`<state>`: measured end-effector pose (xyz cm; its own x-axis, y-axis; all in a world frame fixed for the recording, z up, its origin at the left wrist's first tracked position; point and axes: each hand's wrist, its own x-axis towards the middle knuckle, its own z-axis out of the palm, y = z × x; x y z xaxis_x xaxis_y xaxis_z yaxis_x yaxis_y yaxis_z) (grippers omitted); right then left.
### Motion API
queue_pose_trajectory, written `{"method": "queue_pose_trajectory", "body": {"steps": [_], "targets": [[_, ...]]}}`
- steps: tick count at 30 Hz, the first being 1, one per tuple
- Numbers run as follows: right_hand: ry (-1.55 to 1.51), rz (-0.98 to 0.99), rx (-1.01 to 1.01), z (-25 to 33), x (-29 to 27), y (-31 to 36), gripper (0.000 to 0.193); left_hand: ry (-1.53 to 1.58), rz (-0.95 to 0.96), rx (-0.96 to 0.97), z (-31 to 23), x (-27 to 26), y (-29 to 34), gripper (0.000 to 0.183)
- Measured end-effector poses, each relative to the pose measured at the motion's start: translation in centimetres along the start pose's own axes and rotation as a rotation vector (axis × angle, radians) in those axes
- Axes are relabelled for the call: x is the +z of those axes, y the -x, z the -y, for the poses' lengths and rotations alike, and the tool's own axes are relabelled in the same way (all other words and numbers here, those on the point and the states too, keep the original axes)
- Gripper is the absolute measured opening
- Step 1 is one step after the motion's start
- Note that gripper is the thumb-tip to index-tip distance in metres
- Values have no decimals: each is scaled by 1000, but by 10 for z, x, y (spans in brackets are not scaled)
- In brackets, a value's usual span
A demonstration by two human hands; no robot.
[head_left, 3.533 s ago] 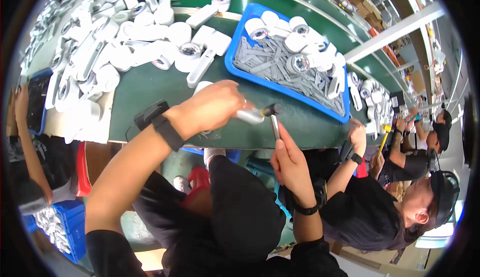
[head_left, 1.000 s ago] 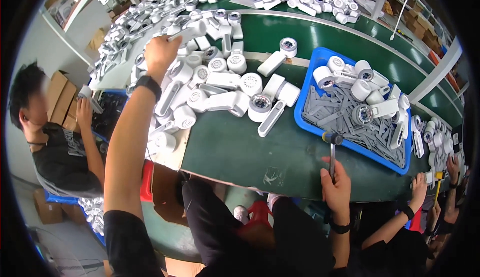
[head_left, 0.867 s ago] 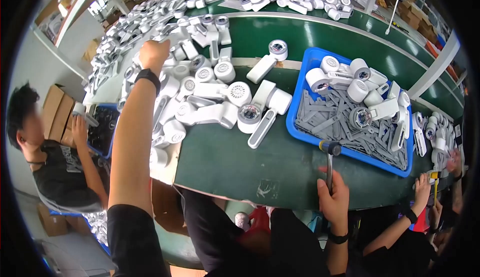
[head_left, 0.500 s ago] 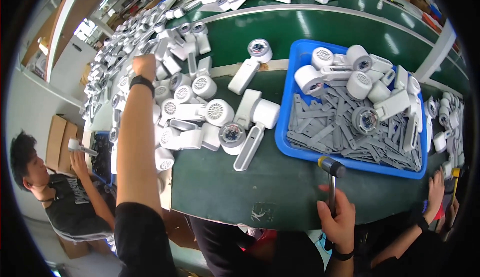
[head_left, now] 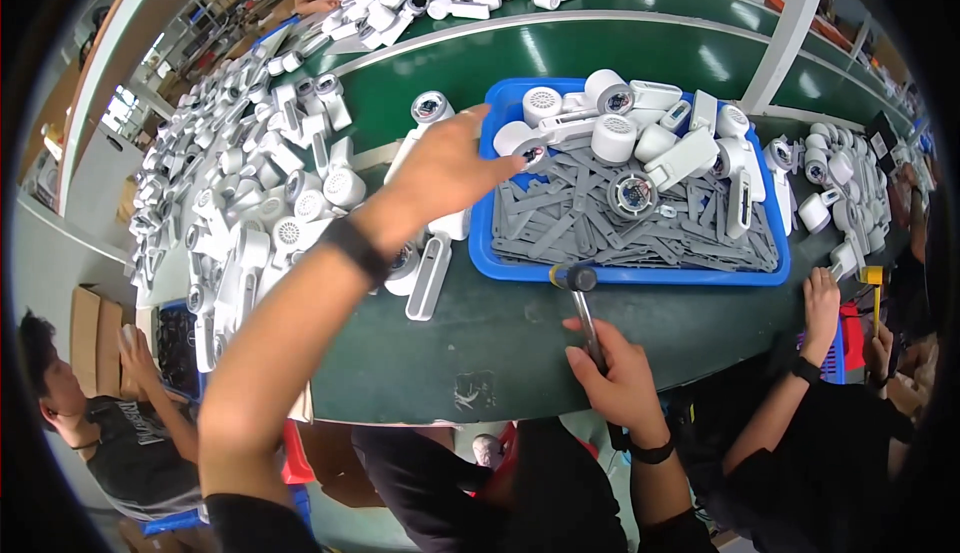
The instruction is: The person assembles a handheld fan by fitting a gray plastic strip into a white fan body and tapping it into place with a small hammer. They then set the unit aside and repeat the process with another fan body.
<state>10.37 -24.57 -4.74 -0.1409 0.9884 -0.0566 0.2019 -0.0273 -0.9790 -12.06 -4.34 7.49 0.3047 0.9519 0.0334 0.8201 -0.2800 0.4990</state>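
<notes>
The blue tray (head_left: 640, 275) is smooth plastic with a soft gloss along its rim. Inside the tray, the grey strips (head_left: 560, 203) look like matt plastic, while the white housings (head_left: 685, 158) are smooth plastic with a low sheen. In front of the tray, the hammer (head_left: 587, 325) has a shiny metal shaft and a dull, rubbery-looking dark end; the worktop (head_left: 380, 373) there is mostly matt, with one scuffed patch. Behind the tray, the green surface (head_left: 440, 68) is glossy, showing bright streaks. Far left of the tray, the box (head_left: 85, 338) is matt cardboard.
</notes>
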Motion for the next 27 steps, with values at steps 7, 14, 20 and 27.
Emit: {"method": "queue_pose_trajectory", "body": {"steps": [7,14,20,27], "targets": [[-308,-98,95,1,1,2,29,-163,-280,-17,32,86,-65,52],[-315,4,54,-3,3,-11,29,8,-454,-81,12,-30,5,71],[-300,-70,17,-5,-2,-6,21,804,-351,-111,15,-71,137,77],[-198,-34,16,-5,12,-8,15,1267,-128,-481,42,4,252,65]]}}
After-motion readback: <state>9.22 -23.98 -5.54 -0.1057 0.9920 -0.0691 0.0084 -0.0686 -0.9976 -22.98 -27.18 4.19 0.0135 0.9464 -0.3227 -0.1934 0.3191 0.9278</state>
